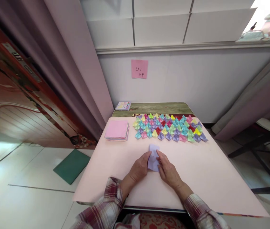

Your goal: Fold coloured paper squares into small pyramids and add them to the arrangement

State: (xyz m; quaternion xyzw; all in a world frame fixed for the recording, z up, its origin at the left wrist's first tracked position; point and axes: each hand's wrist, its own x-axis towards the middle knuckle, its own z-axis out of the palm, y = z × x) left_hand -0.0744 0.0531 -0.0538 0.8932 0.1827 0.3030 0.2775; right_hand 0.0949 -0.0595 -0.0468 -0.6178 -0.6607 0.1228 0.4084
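Note:
A folded sheet of lavender origami paper [153, 161], taller than it is wide, is between my two hands near the middle of the table. My left hand [139, 167] grips its left edge, with the thumb and fingers drawn together. At the right edge my right hand [169, 170] has its fingers bent and closed on the paper. Beyond both hands, several rows of small folded paper pieces [167, 127] stand in many colours. To the left of them lies a stack of square paper [117, 128] with a pink sheet on top.
Pale pink covering [197, 178] spreads over the table. A small printed packet [123, 106] rests at its far left corner. On the wall behind is a pink note [139, 69] with handwriting. A green mat [71, 166] lies on the floor at the left.

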